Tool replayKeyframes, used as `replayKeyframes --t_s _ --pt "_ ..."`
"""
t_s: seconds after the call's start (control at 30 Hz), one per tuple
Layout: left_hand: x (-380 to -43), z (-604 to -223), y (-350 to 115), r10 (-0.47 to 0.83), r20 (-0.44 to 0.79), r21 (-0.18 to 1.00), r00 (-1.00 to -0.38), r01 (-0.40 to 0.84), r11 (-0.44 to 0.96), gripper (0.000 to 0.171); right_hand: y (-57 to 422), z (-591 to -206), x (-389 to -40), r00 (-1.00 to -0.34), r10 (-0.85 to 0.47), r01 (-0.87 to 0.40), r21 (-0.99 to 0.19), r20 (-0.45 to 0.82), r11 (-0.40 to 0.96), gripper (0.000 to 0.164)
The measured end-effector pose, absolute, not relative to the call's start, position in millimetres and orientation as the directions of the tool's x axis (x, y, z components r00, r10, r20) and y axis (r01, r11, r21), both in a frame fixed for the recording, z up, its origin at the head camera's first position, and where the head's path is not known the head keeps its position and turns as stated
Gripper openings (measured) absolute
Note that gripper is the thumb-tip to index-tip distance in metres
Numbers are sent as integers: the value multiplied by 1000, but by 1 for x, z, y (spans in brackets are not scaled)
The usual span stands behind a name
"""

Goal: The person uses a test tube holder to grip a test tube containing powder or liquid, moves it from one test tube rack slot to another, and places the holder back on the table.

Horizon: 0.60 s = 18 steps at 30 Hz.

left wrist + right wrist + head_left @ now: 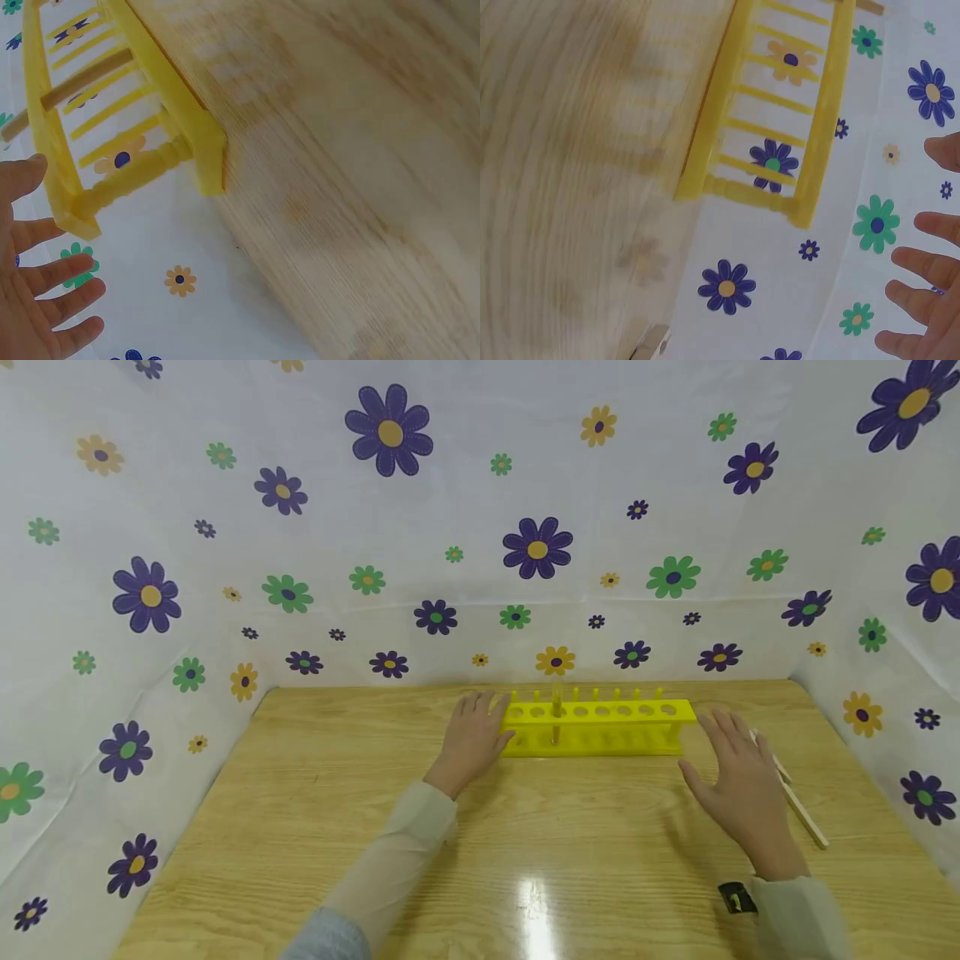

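Note:
A yellow test tube rack stands near the back edge of the table. One test tube with brownish contents is upright in a hole toward its left end. My left hand is at the rack's left end, fingers extended; in the left wrist view its thumb is beside the upper bar, and contact is hard to tell. Just off the right end hovers my right hand, its fingers spread and nothing in them. The right wrist view shows those fingers apart from the rack.
A thin pale wooden tool, perhaps a clamp, lies on the table right of my right hand, which partly hides it. Flower-patterned cloth hangs behind and at both sides of the wooden table. Drying pegs rise along the rack's back.

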<state>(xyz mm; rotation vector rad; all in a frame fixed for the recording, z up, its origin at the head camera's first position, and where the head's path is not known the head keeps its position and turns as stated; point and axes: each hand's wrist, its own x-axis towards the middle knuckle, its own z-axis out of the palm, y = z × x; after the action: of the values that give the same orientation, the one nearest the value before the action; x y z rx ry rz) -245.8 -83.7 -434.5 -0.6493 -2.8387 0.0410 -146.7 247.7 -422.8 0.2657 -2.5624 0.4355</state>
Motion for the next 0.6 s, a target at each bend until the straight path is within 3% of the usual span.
replayKeyframes --t_s 0.6 --pt "-263 -430 -88 504 207 -129 -839 487 864 47 311 -436 -131 -906 -6 -137 -278 424 951 58"
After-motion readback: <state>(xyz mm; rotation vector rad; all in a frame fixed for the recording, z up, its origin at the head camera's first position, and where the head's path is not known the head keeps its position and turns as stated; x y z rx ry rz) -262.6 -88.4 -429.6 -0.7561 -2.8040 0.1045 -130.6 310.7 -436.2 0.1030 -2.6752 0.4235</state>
